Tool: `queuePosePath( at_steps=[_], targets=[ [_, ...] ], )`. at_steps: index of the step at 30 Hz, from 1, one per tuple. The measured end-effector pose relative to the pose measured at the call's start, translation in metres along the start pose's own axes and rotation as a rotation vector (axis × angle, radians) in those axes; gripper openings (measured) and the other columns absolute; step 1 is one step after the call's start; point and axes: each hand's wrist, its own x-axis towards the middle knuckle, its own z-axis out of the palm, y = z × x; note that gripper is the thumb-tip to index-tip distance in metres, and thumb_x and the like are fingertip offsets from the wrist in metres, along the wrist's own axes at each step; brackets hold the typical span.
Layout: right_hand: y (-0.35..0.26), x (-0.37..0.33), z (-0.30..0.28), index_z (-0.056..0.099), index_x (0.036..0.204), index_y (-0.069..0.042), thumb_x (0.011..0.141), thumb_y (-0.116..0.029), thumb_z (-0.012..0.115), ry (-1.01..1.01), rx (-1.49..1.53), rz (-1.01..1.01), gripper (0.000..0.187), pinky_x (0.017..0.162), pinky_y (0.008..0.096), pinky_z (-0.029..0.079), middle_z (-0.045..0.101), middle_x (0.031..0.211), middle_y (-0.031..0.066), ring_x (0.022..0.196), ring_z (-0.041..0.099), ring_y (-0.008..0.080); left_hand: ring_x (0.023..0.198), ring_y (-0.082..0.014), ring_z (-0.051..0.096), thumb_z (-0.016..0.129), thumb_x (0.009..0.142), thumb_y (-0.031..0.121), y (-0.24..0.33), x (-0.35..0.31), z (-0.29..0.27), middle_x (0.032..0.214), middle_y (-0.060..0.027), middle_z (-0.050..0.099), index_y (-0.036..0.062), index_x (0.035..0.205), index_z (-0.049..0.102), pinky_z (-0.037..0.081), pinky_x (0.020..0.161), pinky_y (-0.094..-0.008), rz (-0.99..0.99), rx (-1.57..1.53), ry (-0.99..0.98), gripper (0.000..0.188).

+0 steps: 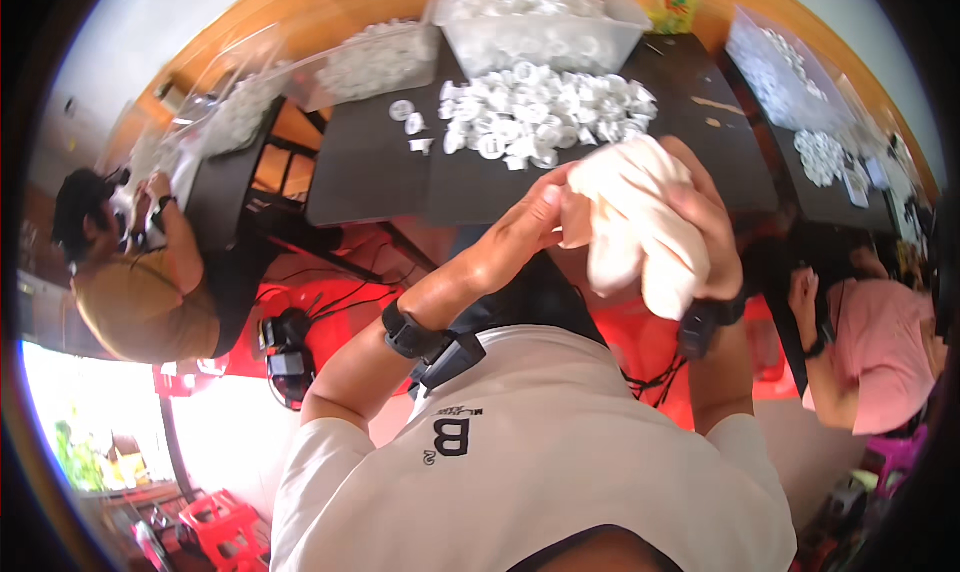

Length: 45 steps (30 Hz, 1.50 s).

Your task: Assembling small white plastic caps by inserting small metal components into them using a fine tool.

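Note:
A soft cream glove (640,217) hangs bunched between my hands over the near edge of the dark table (370,172), its rounded finger-like ends drooping downward. My right hand (715,227) is wrapped round its right side, the fingers pressed into the folds. From the other side my left hand (525,217) pinches the glove's left edge between thumb and fingers. Just beyond my hands lies a heap of small white round plastic pieces (545,112). Three loose white pieces (414,124) lie left of the heap.
A translucent bin (545,42) full of white pieces stands behind the heap, with another bin (375,67) to its left. A yellow packet (662,7) sits at the back right. People work at tables on the left (150,282) and right (870,342). Red stools (225,527) stand lower left.

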Motion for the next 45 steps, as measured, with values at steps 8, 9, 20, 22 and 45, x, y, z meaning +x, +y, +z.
queuePosePath(
  at_steps=[8, 9, 20, 22, 45],
  targets=[
    [0.103, 0.092, 0.107, 0.058, 0.119, -0.002, 0.09, -0.013, 0.063, -0.419, -0.73, -0.481, 0.031, 0.088, 0.0362, 0.049, 0.065, 0.109, 0.0144, 0.103, 0.063, 0.0302, 0.134, -0.0268, 0.042, 0.046, 0.1, 0.046, 0.051, -0.092, -0.03, 0.147, -0.0138, 0.038, 0.0139, 0.152, 0.019, 0.039, 0.109, -0.044, 0.298, -0.116, 0.568, 0.067],
    [0.113, 0.093, 0.122, 0.058, 0.124, -0.004, 0.089, -0.011, 0.064, -0.488, -0.697, -0.548, 0.036, 0.092, 0.0384, 0.049, 0.062, 0.118, 0.016, 0.108, 0.062, 0.0365, 0.132, -0.0255, 0.044, 0.051, 0.1, 0.037, 0.054, -0.104, -0.037, 0.144, -0.0139, 0.041, 0.0115, 0.15, 0.024, 0.039, 0.109, -0.0426, 0.29, 0.02, 0.736, 0.062],
    [0.121, 0.093, 0.097, 0.064, 0.116, -0.004, 0.086, 0.003, 0.062, -0.342, -0.553, -0.395, 0.03, 0.072, 0.0259, 0.055, 0.058, 0.118, 0.0104, 0.083, 0.066, 0.0141, 0.117, -0.0337, 0.051, 0.07, 0.081, 0.012, 0.06, -0.11, -0.121, 0.129, -0.0144, 0.053, 0.0074, 0.137, 0.048, 0.041, 0.101, -0.0424, 0.078, 1.543, 0.834, 0.06],
    [0.118, 0.09, 0.091, 0.064, 0.113, -0.004, 0.085, 0.006, 0.062, -0.29, -0.58, -0.438, 0.031, 0.068, 0.025, 0.055, 0.059, 0.116, 0.0095, 0.079, 0.066, 0.0131, 0.121, -0.0349, 0.048, 0.071, 0.079, 0.015, 0.037, -0.099, -0.125, 0.131, -0.014, 0.052, 0.0088, 0.137, 0.048, 0.038, 0.103, -0.0441, 0.071, 1.736, 0.64, 0.063],
    [0.146, 0.071, 0.073, 0.064, 0.111, -0.005, 0.084, 0.008, 0.062, -0.37, -0.644, -0.208, 0.031, 0.071, 0.0286, 0.054, 0.058, 0.114, 0.0118, 0.076, 0.066, 0.0177, 0.136, -0.043, 0.035, 0.061, 0.093, 0.028, 0.044, -0.085, -0.264, 0.147, -0.0217, 0.04, 0.0165, 0.139, 0.05, 0.034, 0.11, -0.0481, -0.26, 1.85, 0.818, 0.048]
  ],
)
